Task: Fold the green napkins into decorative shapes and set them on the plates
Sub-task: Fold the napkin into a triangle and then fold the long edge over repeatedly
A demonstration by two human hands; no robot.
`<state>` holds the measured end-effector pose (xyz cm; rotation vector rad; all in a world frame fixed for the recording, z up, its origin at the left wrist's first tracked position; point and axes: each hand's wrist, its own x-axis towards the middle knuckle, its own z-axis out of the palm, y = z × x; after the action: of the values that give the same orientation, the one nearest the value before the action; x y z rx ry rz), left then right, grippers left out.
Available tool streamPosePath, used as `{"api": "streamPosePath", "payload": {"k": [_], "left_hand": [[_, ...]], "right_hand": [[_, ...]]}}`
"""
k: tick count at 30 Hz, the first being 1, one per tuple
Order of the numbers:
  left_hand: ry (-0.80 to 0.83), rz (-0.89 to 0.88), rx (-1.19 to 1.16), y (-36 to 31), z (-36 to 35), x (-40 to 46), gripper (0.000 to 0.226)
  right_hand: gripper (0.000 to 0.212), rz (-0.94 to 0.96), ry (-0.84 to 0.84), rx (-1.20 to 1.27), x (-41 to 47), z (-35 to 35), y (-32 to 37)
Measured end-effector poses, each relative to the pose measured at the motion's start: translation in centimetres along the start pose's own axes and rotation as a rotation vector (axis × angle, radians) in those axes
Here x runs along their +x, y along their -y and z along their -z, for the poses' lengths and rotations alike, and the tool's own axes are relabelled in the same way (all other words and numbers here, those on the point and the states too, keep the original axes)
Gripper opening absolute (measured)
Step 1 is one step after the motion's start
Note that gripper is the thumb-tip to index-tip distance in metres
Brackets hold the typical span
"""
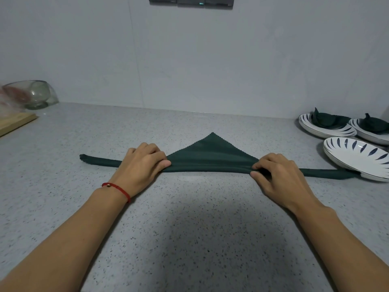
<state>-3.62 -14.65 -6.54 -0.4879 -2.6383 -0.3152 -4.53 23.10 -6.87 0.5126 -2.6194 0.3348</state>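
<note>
Both hands, left [143,163] and right [275,173], pinch the rolled edge of a green napkin [212,152] lying mid-counter [189,228]. Its right tail seems to slip under an empty plate [357,157]; two plates behind [322,131] hold folded napkins [324,121].

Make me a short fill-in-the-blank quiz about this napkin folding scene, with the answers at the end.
1. Both hands, left and right, grip the rolled edge of the ____ napkin.
2. The unrolled part of the napkin forms a ____ pointing toward the wall.
3. Of the three plates, ____ already hold folded napkins.
4. The nearest plate holds ____ napkin.

Answers: green; triangle; two; no
</note>
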Motion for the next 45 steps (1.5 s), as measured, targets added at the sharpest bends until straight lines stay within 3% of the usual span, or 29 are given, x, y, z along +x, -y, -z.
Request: {"api": "streamPosePath", "payload": {"k": [5,8,11,24,27,34,45], "left_hand": [[-0.025,-0.103,0.009,-0.3,0.5,-0.2,0.018],[-0.035,-0.091,0.047,-0.5,0.3,0.0,0.017],[-0.038,-0.037,0.013,-1.1,0.1,0.2,0.007],[0.026,0.024,-0.004,-1.5,-0.2,0.2,0.015],[0.043,0.064,-0.071,-1.7,-0.4,0.3,0.008],[-0.015,0.015,-0.081,-1.4,0.0,-0.2,0.007],[0.037,-0.024,-0.135,-1.5,0.1,0.1,0.006]], "right_hand": [[0.013,0.004,-0.005,-0.011,0.3,-0.1,0.0],[0.002,0.002,-0.015,0.015,0.0,0.2,0.2],[0.006,-0.001,-0.015,0.027,-0.2,0.2,0.3],[0.006,-0.018,-0.017,0.048,0.0,-0.1,0.3],[0.006,-0.001,-0.025,0.032,-0.1,-0.1,0.4],[0.016,0.013,-0.008,0.061,-0.1,0.0,-0.1],[0.009,0.023,-0.001,0.116,-0.1,0.2,0.2]]}}
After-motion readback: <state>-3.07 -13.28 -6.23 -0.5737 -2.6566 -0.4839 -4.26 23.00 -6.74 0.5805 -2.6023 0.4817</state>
